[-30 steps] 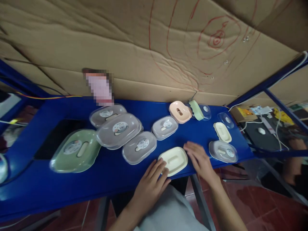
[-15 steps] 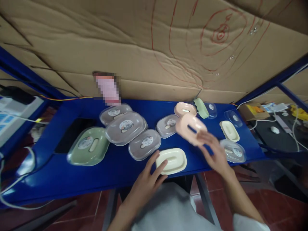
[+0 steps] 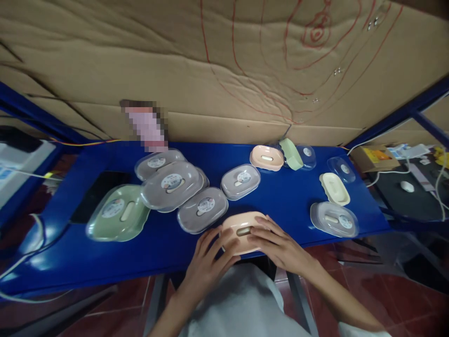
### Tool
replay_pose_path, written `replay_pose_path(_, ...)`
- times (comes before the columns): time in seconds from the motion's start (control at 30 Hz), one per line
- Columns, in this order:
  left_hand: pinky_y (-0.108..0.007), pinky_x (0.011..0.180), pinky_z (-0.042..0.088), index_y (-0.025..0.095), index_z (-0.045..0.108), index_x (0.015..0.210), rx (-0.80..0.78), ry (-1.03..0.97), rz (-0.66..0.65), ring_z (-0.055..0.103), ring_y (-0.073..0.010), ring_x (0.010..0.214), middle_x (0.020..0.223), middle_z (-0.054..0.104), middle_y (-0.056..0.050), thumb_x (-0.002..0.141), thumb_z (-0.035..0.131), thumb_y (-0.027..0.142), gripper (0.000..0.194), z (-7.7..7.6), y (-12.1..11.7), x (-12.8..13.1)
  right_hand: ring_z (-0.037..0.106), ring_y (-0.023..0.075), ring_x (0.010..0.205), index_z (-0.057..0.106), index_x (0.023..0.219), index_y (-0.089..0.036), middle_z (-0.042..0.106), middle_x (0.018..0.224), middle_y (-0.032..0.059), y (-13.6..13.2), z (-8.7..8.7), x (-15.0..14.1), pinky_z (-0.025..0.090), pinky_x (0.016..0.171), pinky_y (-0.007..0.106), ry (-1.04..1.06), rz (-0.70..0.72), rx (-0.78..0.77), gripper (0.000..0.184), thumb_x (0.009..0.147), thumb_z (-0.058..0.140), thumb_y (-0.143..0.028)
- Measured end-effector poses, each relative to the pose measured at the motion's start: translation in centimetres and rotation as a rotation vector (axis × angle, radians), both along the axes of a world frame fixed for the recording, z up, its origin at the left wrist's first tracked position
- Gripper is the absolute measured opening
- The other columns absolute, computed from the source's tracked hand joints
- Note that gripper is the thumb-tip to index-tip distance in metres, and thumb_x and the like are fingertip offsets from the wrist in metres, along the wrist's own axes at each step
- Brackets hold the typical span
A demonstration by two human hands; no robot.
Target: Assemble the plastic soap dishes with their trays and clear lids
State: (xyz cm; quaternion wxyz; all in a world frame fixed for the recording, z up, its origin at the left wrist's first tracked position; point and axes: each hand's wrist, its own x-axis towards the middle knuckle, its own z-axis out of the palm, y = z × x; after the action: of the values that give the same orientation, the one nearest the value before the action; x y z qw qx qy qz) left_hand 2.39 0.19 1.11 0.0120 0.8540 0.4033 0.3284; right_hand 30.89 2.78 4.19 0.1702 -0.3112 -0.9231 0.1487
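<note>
A peach oval soap dish tray (image 3: 242,219) with a slot lies at the table's front edge, over the cream tray. The cream tray is nearly all hidden; a pale bit shows through the slot. My left hand (image 3: 213,250) holds the left end, fingers laid over the rim and top. At the right end my right hand (image 3: 282,243) grips it, fingertips beside the slot. Just behind my left hand sits a grey soap dish (image 3: 202,210) with a clear lid and round label. Another lidded grey dish (image 3: 240,181) lies behind the tray.
Further lidded grey dishes (image 3: 171,185) and a lidded green dish (image 3: 117,213) are on the left. Toward the back right are a peach dish (image 3: 266,157), a green tray (image 3: 291,154) and clear lids. A cream tray (image 3: 335,189) and lidded dish (image 3: 335,220) lie right. Cardboard (image 3: 210,93) walls the back.
My right hand has brought the peach tray down and left onto the cream tray. My left hand has moved from the cream tray's edge to the peach tray's left end.
</note>
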Motion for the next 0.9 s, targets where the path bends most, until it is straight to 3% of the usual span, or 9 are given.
replay_pose_path(0.17, -0.055, 0.106, 0.058, 0.019, 0.071, 0.116, 0.017, -0.042, 0.061, 0.065, -0.0321, 0.122, 0.123, 0.073, -0.014, 0.096, 0.078, 0.029, 0.024, -0.4, -0.4, 0.1, 0.032, 0.0244, 0.162, 0.063, 0.144, -0.019, 0.066, 0.15, 0.0063, 0.4, -0.1, 0.0, 0.031, 0.134, 0.056, 0.008, 0.078, -0.042, 0.039, 0.107, 0.052, -0.012)
replay_pose_path(0.4, -0.049, 0.112, 0.058, 0.017, 0.064, 0.131, -0.067, -0.04, 0.058, 0.056, -0.0342, 0.144, 0.146, 0.061, -0.019, 0.097, 0.073, 0.018, 0.034, -0.3, 0.1, 0.5, 0.031, 0.0246, 0.162, 0.059, 0.148, -0.019, 0.064, 0.153, 0.007, 1.7, -0.4, -0.1, 0.031, 0.134, 0.057, 0.056, 0.053, -0.035, 0.041, 0.107, 0.055, -0.014)
replay_pose_path(0.5, -0.047, 0.11, 0.06, 0.02, 0.061, 0.139, -0.049, -0.038, 0.11, 0.057, -0.0342, 0.145, 0.154, 0.056, -0.02, 0.098, 0.073, 0.021, 0.043, -0.4, 0.1, 0.7, 0.034, 0.0248, 0.161, 0.055, 0.153, -0.023, 0.064, 0.153, 0.0063, 2.1, -0.1, 0.3, 0.034, 0.133, 0.058, 0.079, 0.031, -0.038, 0.046, 0.108, 0.055, -0.016)
replay_pose_path(0.63, -0.041, 0.104, 0.063, 0.021, 0.055, 0.147, -0.043, -0.048, 0.153, 0.06, -0.033, 0.143, 0.159, 0.052, -0.023, 0.099, 0.074, 0.025, 0.052, -0.5, 0.1, 0.9, 0.046, 0.0266, 0.154, 0.054, 0.155, -0.03, 0.064, 0.151, 0.0066, 2.4, 0.6, 1.8, 0.042, 0.127, 0.059, 0.173, -0.114, -0.088, 0.049, 0.107, 0.057, -0.019)
replay_pose_path(0.77, -0.043, 0.109, 0.06, 0.021, 0.06, 0.145, -0.084, 0.011, 0.046, 0.064, -0.0315, 0.138, 0.147, 0.065, -0.016, 0.1, 0.071, 0.02, 0.046, -0.5, 0.0, 0.9, 0.054, 0.0278, 0.148, 0.058, 0.151, -0.03, 0.067, 0.147, 0.0077, 2.1, 0.7, 2.7, 0.05, 0.122, 0.057, 0.245, -0.245, -0.138, 0.046, 0.106, 0.059, -0.02)
replay_pose_path(0.9, -0.041, 0.11, 0.059, 0.023, 0.063, 0.139, -0.056, -0.105, 0.124, 0.061, -0.0297, 0.141, 0.155, 0.057, -0.016, 0.094, 0.077, 0.017, 0.047, -0.8, -0.4, 0.6, 0.05, 0.0257, 0.152, 0.057, 0.152, -0.027, 0.065, 0.151, 0.007, 1.6, 0.2, 1.4, 0.04, 0.129, 0.058, 0.129, -0.114, -0.107, 0.046, 0.107, 0.057, -0.019)
